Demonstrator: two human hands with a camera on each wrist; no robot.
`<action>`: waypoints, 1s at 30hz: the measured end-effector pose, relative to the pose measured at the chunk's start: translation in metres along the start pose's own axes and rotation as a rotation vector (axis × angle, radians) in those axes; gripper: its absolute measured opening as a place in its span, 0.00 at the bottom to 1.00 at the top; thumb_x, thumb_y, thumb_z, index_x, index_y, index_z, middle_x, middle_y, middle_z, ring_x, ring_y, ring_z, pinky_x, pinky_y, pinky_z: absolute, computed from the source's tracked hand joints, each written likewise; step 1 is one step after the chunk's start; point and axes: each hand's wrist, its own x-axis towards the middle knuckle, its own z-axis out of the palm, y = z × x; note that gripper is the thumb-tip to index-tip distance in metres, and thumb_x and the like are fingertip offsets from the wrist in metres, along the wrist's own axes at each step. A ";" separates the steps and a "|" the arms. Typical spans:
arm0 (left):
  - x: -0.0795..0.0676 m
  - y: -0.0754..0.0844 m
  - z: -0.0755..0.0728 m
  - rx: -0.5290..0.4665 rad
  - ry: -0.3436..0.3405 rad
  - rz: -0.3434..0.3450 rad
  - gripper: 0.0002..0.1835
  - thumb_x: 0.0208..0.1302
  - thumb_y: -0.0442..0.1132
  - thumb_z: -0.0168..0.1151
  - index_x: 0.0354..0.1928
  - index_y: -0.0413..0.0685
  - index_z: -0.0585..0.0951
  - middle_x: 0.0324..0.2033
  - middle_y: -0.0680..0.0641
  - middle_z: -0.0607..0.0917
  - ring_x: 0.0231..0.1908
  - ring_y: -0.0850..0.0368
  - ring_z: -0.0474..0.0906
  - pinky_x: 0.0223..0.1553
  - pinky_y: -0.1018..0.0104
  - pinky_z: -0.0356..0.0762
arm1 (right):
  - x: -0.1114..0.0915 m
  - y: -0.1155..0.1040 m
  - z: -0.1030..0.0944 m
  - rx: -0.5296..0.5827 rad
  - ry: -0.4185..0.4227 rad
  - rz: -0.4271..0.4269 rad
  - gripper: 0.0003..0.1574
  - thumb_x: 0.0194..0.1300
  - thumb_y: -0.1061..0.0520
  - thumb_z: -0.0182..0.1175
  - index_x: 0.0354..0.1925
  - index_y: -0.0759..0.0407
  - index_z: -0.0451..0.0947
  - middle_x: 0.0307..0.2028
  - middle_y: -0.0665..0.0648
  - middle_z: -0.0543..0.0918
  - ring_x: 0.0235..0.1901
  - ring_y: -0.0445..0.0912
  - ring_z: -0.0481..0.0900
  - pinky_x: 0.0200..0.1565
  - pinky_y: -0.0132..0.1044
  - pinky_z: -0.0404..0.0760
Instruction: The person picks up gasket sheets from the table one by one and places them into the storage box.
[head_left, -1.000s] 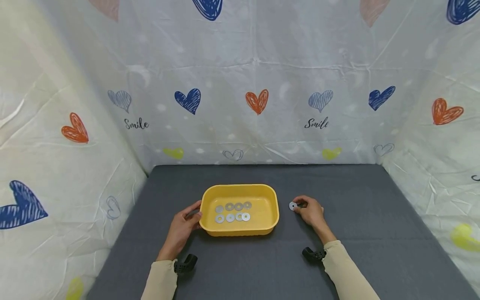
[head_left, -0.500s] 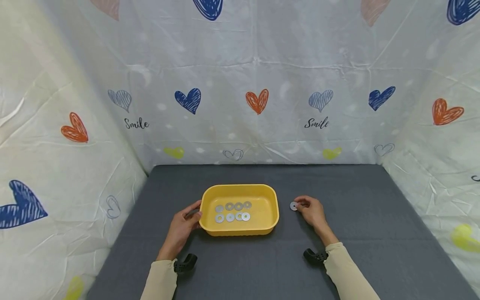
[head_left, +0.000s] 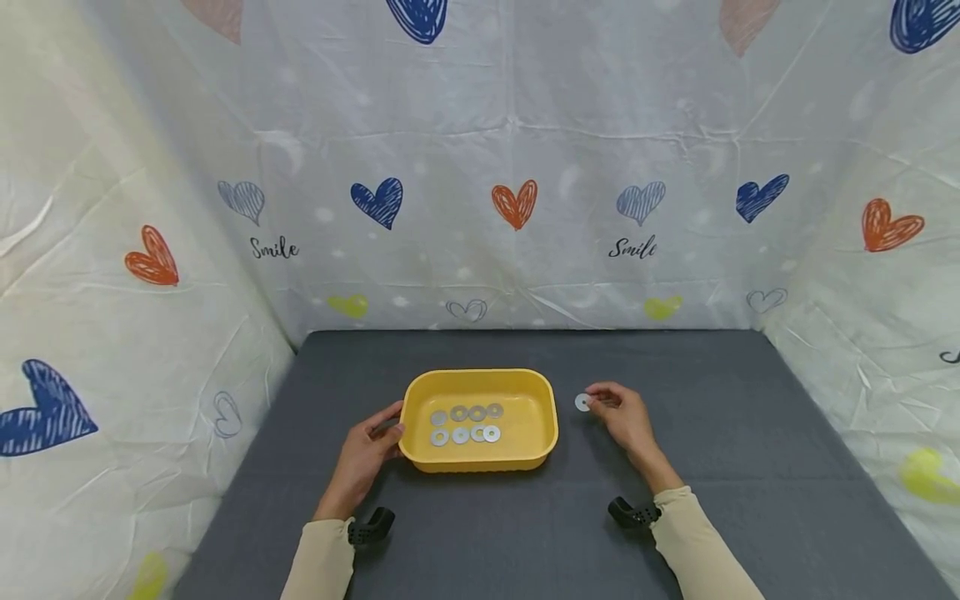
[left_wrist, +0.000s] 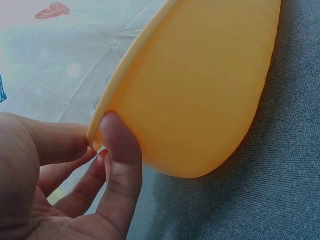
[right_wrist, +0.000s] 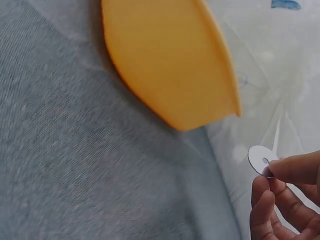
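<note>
A yellow plastic tub [head_left: 525, 458] stands on the dark grey cloth, with several flat metal washers [head_left: 461, 435] lying in two rough rows on its floor. At its left end my left hand [head_left: 363, 454] pinches the rim; the left wrist view shows the thumb [left_wrist: 121, 145] against the outer wall just under the lip. Off the tub's right end, my right hand [head_left: 624, 417] pinches one round washer [head_left: 582, 402] by its edge. In the right wrist view this washer [right_wrist: 257, 159] is tilted, its small centre hole visible, held between thumb and fingers above the cloth.
Dark grey cloth [head_left: 480, 542] covers the table. A pale curtain [head_left: 570, 167] printed with hearts hangs behind it and along both sides. Each wrist wears a black mount, such as the right one [head_left: 632, 512].
My right hand has lifted slightly with the washer, its fingers shifting a little on it. The left hand, the tub and the washers inside stay where they were.
</note>
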 end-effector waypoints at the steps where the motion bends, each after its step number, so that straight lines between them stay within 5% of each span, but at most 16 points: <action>1: 0.000 0.000 0.000 0.003 0.001 0.001 0.26 0.73 0.37 0.56 0.71 0.53 0.69 0.67 0.45 0.73 0.43 0.55 0.81 0.39 0.69 0.81 | 0.000 -0.002 0.000 0.001 -0.001 0.001 0.10 0.64 0.60 0.65 0.45 0.58 0.84 0.39 0.59 0.85 0.33 0.39 0.80 0.33 0.32 0.77; 10: 0.000 -0.001 0.000 0.004 -0.003 -0.011 0.27 0.73 0.38 0.56 0.71 0.54 0.68 0.68 0.45 0.72 0.49 0.51 0.80 0.40 0.69 0.82 | -0.006 -0.020 0.000 0.077 -0.024 0.022 0.11 0.66 0.60 0.64 0.47 0.58 0.84 0.40 0.61 0.85 0.39 0.56 0.86 0.36 0.46 0.83; 16: 0.000 0.000 0.001 0.005 0.005 -0.007 0.27 0.73 0.38 0.56 0.72 0.53 0.68 0.68 0.44 0.72 0.47 0.52 0.80 0.39 0.69 0.82 | -0.008 -0.034 0.003 0.109 -0.044 -0.011 0.12 0.65 0.60 0.65 0.47 0.58 0.85 0.41 0.61 0.86 0.37 0.56 0.87 0.38 0.50 0.84; 27: 0.001 -0.002 0.001 0.006 0.002 -0.007 0.26 0.73 0.39 0.56 0.71 0.54 0.69 0.68 0.46 0.72 0.46 0.53 0.80 0.39 0.69 0.81 | -0.011 -0.052 0.013 0.143 -0.077 -0.006 0.11 0.65 0.60 0.64 0.47 0.59 0.85 0.41 0.61 0.86 0.35 0.51 0.87 0.33 0.35 0.82; 30: 0.001 -0.001 0.000 0.005 0.003 -0.007 0.26 0.73 0.39 0.56 0.71 0.54 0.68 0.68 0.46 0.72 0.45 0.54 0.81 0.39 0.69 0.81 | -0.011 -0.056 0.018 0.162 -0.083 -0.007 0.11 0.65 0.60 0.65 0.46 0.59 0.85 0.41 0.61 0.86 0.36 0.52 0.86 0.35 0.39 0.84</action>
